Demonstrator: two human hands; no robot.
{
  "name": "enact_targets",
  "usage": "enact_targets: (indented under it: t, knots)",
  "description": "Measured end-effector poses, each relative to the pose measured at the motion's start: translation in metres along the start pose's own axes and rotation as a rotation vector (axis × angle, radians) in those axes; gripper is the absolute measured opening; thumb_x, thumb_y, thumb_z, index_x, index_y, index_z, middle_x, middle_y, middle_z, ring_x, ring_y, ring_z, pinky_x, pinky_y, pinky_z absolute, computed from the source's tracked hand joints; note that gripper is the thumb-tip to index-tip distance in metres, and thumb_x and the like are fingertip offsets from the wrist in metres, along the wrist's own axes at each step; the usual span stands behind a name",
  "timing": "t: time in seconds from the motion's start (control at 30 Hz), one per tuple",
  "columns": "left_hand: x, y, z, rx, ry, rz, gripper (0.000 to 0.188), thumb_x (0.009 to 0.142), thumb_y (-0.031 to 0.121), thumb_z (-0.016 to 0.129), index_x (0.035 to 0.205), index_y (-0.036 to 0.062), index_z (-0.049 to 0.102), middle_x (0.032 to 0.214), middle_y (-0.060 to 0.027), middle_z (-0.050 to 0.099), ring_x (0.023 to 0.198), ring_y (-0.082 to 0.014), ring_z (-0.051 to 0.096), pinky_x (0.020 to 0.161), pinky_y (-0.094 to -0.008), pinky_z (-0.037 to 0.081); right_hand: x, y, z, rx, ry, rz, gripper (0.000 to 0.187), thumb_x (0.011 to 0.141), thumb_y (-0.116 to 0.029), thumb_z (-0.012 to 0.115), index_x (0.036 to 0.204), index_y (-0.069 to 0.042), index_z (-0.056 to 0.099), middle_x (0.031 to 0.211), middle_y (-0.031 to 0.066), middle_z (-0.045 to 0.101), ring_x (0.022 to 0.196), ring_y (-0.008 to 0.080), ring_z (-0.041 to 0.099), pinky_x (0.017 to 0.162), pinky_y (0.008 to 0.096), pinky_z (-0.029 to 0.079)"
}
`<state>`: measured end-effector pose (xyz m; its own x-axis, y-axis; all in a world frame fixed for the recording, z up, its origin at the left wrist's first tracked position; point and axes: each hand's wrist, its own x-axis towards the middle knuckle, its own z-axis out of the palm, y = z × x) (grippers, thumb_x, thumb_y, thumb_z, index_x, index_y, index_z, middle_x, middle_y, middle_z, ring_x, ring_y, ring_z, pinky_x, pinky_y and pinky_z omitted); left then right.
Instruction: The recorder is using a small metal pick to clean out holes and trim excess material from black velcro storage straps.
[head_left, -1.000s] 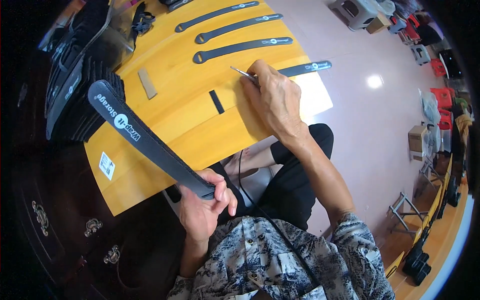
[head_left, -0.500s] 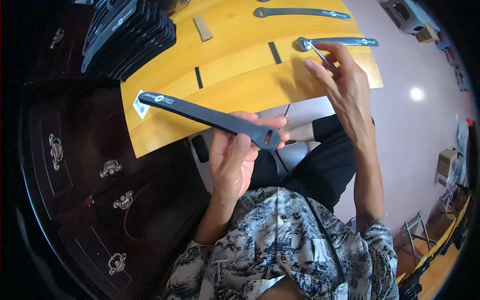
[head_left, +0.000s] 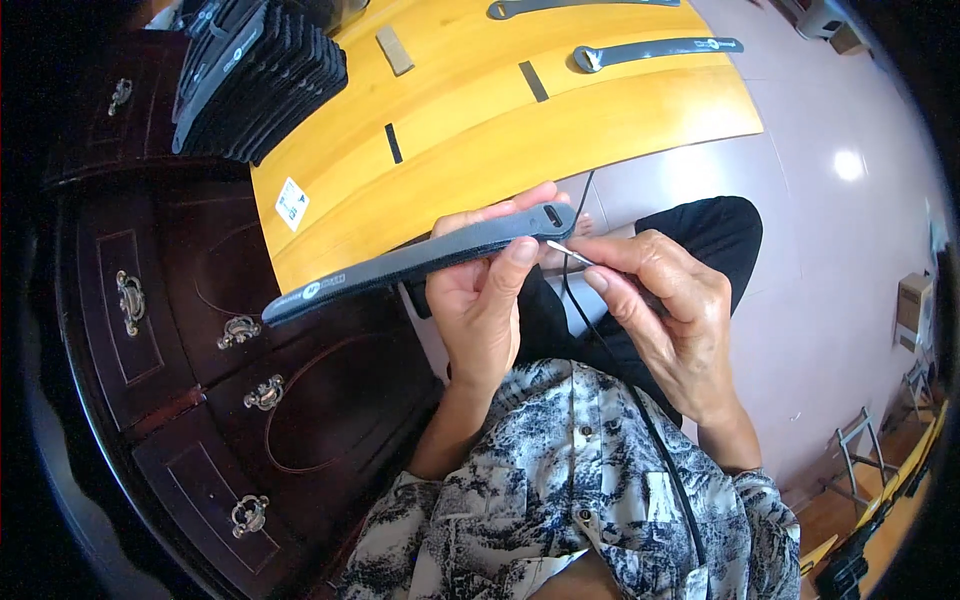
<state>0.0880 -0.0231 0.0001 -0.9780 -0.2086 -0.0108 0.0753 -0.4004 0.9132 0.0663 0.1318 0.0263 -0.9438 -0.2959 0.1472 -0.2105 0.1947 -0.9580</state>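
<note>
- Head view: left hand [head_left: 480,310] fingers wrap the dark strap [head_left: 420,260] near its slotted end.
- Right hand [head_left: 665,300] fingers pinch a thin metal pin [head_left: 568,252], its tip touching the strap's end.

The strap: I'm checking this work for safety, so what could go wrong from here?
1. The thin metal tool in the right hand points at the left hand's fingers holding the strap; a slip might prick them.
2. The strap is held only near its slotted end, its long end hanging free over the lap, so it could twist or sag.
</note>
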Motion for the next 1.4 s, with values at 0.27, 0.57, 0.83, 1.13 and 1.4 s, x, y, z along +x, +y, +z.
enact_targets:
  t: [0.27,0.57,0.83,1.13,1.4]
  knots:
    - [-0.002,-0.006,-0.001,0.06,0.033,0.056,0.024,0.088,-0.002,0.057,0.11,-0.0019,0.047,0.118,-0.0323,0.054,0.109,-0.037,0.058,0.094,-0.0431,0.05,0.001,0.004,0.001,-0.058,-0.005,-0.019,0.019,0.082,-0.004,0.065,0.1,-0.002,0.065,0.072,0.0109,0.058,0.06,0.0219,0.056,0.055,0.0315,0.045]
    - [0.0,-0.008,-0.003,0.157,-0.015,0.174,0.029,0.086,-0.01,0.055,0.112,-0.0024,0.044,0.117,-0.0315,0.055,0.109,-0.0326,0.058,0.091,-0.0393,0.052,0.002,0.002,0.0,-0.071,-0.032,0.01,0.019,0.083,-0.005,0.064,0.101,-0.004,0.066,0.071,0.0105,0.057,0.059,0.0219,0.056,0.054,0.0312,0.045]
    - [0.001,-0.01,-0.003,0.166,-0.018,0.214,0.03,0.085,-0.011,0.056,0.111,-0.0011,0.045,0.117,-0.0325,0.054,0.109,-0.034,0.058,0.094,-0.0403,0.049,0.003,-0.003,-0.001,-0.084,-0.062,0.048,0.02,0.083,-0.004,0.063,0.103,-0.003,0.065,0.071,0.0113,0.057,0.06,0.0222,0.056,0.055,0.0311,0.045]
    - [0.0,-0.009,-0.006,0.354,-0.046,0.397,0.031,0.085,-0.005,0.059,0.112,0.0006,0.044,0.116,-0.0342,0.054,0.109,-0.0384,0.057,0.095,-0.0455,0.046,0.0,-0.003,0.009,-0.018,-0.042,0.06,0.02,0.084,-0.003,0.061,0.104,-0.003,0.064,0.076,0.0135,0.058,0.063,0.0256,0.057,0.056,0.0328,0.046]
    - [0.003,-0.003,-0.011,0.604,-0.114,0.508,0.03,0.085,-0.004,0.059,0.111,0.0,0.045,0.116,-0.0351,0.054,0.105,-0.0389,0.059,0.091,-0.0448,0.049,-0.002,-0.003,0.015,-0.165,0.015,0.019,0.023,0.086,-0.005,0.061,0.108,-0.003,0.063,0.08,0.0119,0.059,0.065,0.0226,0.06,0.057,0.0305,0.048]
